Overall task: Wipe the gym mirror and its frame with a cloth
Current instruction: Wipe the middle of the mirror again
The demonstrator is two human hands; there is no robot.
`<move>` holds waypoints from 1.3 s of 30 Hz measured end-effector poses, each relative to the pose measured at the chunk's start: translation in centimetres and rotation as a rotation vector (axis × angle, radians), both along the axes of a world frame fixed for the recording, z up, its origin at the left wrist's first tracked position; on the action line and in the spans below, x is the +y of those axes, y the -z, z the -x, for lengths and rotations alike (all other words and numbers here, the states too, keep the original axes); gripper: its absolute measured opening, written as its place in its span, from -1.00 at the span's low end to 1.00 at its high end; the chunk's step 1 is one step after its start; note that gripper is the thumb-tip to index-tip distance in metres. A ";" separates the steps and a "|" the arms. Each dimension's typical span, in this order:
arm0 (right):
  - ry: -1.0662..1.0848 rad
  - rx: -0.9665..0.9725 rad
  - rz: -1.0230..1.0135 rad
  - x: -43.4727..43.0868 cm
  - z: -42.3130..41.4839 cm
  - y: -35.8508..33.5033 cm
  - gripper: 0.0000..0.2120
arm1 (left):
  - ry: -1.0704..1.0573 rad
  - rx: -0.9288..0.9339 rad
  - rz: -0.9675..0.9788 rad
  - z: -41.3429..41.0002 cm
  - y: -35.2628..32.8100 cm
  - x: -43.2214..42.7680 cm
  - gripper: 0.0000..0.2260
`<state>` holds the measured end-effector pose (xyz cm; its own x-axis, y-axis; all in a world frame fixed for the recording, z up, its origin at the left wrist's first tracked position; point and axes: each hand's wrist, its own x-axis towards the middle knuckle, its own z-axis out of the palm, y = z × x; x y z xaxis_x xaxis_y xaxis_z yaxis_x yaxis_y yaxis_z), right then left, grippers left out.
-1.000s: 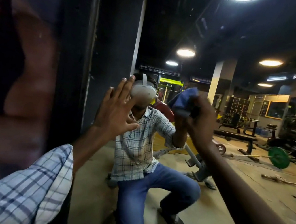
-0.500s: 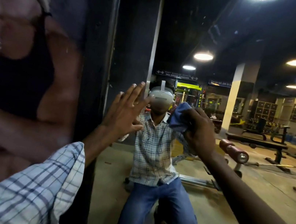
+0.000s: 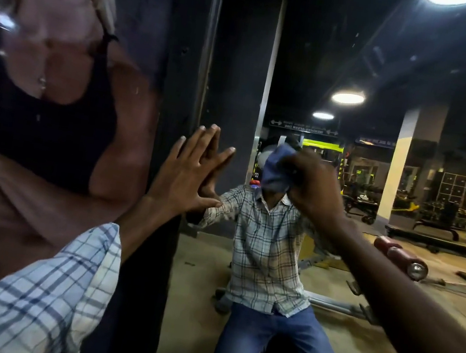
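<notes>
Blue cloth (image 3: 275, 169) on mirror (image 3: 202, 292), black frame (image 3: 186, 78), poster (image 3: 33, 146)

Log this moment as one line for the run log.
step: mirror wipe | left hand: fingers flat on glass beside frame | right hand: grips blue cloth against glass

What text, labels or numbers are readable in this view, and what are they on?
None readable.
Dark hanging sign with white arrows, reflected in the large wall mirror: lettering reversed, too small to read.
Dark strip sign to its right: blurred.
Glossy wall poster of a torso: no text visible.
</notes>
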<state>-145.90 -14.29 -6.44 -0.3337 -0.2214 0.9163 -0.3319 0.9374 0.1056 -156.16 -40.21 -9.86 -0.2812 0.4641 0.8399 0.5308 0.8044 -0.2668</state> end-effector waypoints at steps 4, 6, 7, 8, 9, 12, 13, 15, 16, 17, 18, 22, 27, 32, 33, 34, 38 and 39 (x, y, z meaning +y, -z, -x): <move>-0.056 0.310 0.331 -0.9 1.2 -5.2 -0.83 | 0.035 -0.063 -0.054 0.3 0.1 -0.4 0.12; -0.059 0.293 0.358 -2.7 2.9 -5.2 -0.80 | 0.044 -0.071 -0.050 0.5 0.2 -0.7 0.12; -0.050 0.230 0.276 -3.7 3.9 -4.7 -0.77 | 0.048 -0.069 -0.046 0.6 0.2 -0.9 0.12; -0.024 0.149 0.157 -4.9 4.6 -4.3 -0.73 | 0.047 -0.073 -0.054 0.6 0.3 -1.2 0.12; -0.009 0.086 0.051 -5.8 4.9 -4.5 -0.72 | 0.046 -0.086 -0.072 0.8 0.3 -1.7 0.15; 0.009 0.065 0.004 -7.5 5.4 -8.3 -0.66 | 0.050 -0.098 -0.145 1.5 0.7 -2.6 0.23; 0.008 0.115 0.085 -7.6 5.8 -9.5 -0.64 | 0.048 -0.095 -0.164 1.6 1.0 -2.7 0.26; 0.000 0.235 0.236 -8.0 6.6 -10.1 -0.68 | 0.063 -0.101 -0.201 1.9 1.4 -2.5 0.30; 0.011 0.250 0.230 -8.6 7.3 -9.4 -0.69 | 0.079 -0.107 -0.215 2.1 1.5 -2.5 0.32; 0.012 0.224 0.148 -9.4 8.0 -8.3 -0.68 | 0.098 -0.113 -0.222 2.3 1.6 -2.6 0.32; -0.006 0.138 0.015 -10.4 8.6 -7.2 -0.66 | 0.117 -0.115 -0.226 2.7 1.6 -2.7 0.32; -0.079 -0.091 -0.164 -12.4 8.3 -9.9 -0.72 | 0.147 -0.109 -0.246 3.3 2.3 -3.0 0.30; -0.068 0.113 0.095 -13.5 8.6 -12.3 -0.80 | 0.189 -0.129 -0.260 2.9 2.9 -3.5 0.29; -0.065 -0.165 -0.154 -12.6 8.3 -9.8 -0.82 | 0.152 -0.142 -0.199 3.1 3.4 -4.8 0.27; -0.045 -0.141 -0.134 -12.3 8.3 -9.7 -0.81 | 0.149 -0.143 -0.188 3.0 3.4 -4.9 0.26; -0.018 -0.082 -0.103 -12.2 8.6 -9.4 -0.80 | 0.150 -0.146 -0.180 2.9 3.4 -5.1 0.26; 0.046 -0.024 -0.011 -13.1 9.8 -3.6 -0.57 | 0.106 -0.172 -0.103 3.1 4.0 -5.9 0.38; 0.033 -0.054 -0.028 -13.3 9.6 -1.3 -0.59 | 0.098 -0.177 -0.072 3.2 4.2 -6.2 0.42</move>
